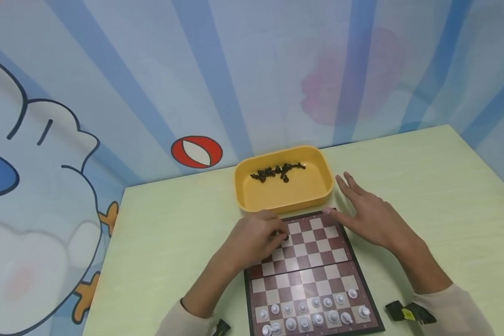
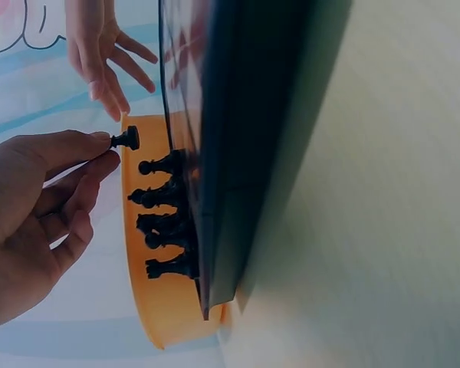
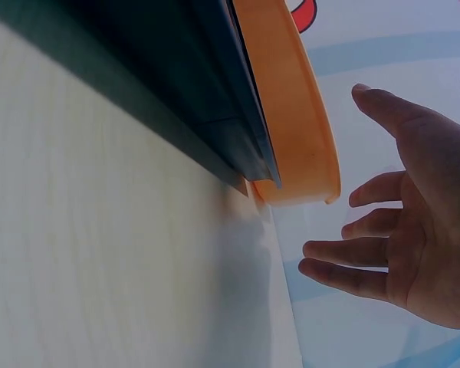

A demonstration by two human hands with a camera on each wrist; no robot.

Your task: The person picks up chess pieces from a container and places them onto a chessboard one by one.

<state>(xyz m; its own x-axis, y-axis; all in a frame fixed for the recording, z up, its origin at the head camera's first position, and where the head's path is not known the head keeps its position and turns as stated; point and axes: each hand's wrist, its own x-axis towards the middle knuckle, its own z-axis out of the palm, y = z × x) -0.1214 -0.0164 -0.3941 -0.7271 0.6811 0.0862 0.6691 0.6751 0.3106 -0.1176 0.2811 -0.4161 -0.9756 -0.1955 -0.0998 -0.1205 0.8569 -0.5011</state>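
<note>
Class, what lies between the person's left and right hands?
The head view shows bare chessboard squares between left hand and right hand; the left pinches a black piece.

Shows maroon-and-white checks on chessboard [image 1: 315,247] | white on near chessmen [image 1: 318,319] | black on far chessmen [image 2: 172,267] | yellow on tray [image 1: 285,195] | pale yellow-green on table [image 1: 172,242] | blue stripes on lighter blue wall [image 1: 273,70] | red-and-white on ball motif [image 1: 197,152] | beige on sleeves [image 1: 453,310]

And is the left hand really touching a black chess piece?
Touching. The left wrist view shows it plainly: the left hand pinches a black chess piece by its narrow end.
</note>
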